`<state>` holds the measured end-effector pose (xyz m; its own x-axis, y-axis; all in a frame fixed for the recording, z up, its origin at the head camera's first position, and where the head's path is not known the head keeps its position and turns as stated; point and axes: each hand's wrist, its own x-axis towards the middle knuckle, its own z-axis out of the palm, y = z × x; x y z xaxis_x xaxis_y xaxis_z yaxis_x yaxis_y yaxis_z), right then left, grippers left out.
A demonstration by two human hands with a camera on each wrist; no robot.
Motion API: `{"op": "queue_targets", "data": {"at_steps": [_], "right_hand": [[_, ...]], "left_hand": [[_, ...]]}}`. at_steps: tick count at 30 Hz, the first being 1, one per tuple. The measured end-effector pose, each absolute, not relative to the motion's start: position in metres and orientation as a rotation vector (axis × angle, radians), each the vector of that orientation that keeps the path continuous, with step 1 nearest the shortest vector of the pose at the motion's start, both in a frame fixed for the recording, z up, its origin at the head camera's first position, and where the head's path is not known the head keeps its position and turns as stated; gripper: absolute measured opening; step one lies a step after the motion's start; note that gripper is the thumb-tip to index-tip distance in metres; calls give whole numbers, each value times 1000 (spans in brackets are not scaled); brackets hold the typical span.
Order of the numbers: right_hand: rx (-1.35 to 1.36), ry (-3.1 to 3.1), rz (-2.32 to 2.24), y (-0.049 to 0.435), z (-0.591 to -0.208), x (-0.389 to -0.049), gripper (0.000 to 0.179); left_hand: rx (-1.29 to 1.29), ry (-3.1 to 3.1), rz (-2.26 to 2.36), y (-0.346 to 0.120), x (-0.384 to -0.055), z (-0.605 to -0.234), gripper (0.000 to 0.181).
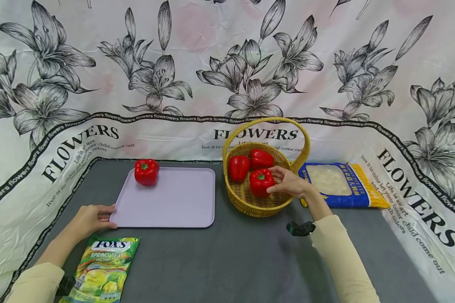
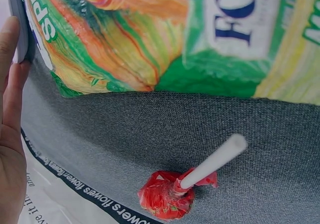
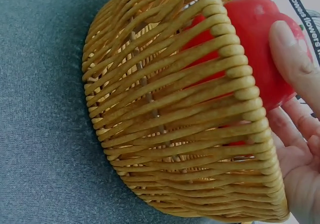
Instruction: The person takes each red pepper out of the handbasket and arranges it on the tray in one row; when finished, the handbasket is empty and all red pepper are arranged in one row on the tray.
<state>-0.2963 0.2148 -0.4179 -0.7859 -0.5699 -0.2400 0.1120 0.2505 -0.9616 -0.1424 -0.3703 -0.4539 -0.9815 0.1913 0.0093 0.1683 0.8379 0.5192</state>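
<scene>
My right hand (image 1: 290,183) grips a red bell pepper (image 1: 261,183) inside the yellow wicker basket (image 1: 259,210), thumb and fingers on its side. In the right wrist view this pepper (image 3: 255,49) shows above the woven rim. Two more red bell peppers (image 1: 239,169) lie behind it in the basket. At the left, my left hand (image 1: 89,221) holds the near left corner of a pale lilac tray (image 1: 178,202) between thumb and fingers. Another red bell pepper (image 1: 146,172) stands at the tray's far left corner, stem up.
A green candy bag (image 1: 104,269) lies near my left forearm. By it, in the left wrist view, is a red-wrapped lollipop (image 2: 167,194) with a white stick. Right of the basket lies a blue and yellow pasta bag (image 1: 341,185). A flowered cloth (image 1: 197,75) hangs behind the grey table.
</scene>
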Motion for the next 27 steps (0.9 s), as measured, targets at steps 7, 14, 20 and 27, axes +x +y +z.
{"op": "queue_targets", "data": {"at_steps": [7, 14, 20, 27], "right_hand": [[-455, 2125, -1438, 204, -419, -298, 79], [-483, 2178, -1410, 198, -418, -298, 78], [-509, 2219, -1411, 203, -416, -299, 77], [-523, 2144, -1494, 206, -414, -298, 78]], "left_hand": [[314, 2983, 831, -372, -143, -455, 56], [335, 2996, 835, -370, -140, -455, 54], [338, 2995, 848, -369, -140, -455, 53], [361, 3002, 841, -369, -141, -457, 50]]}}
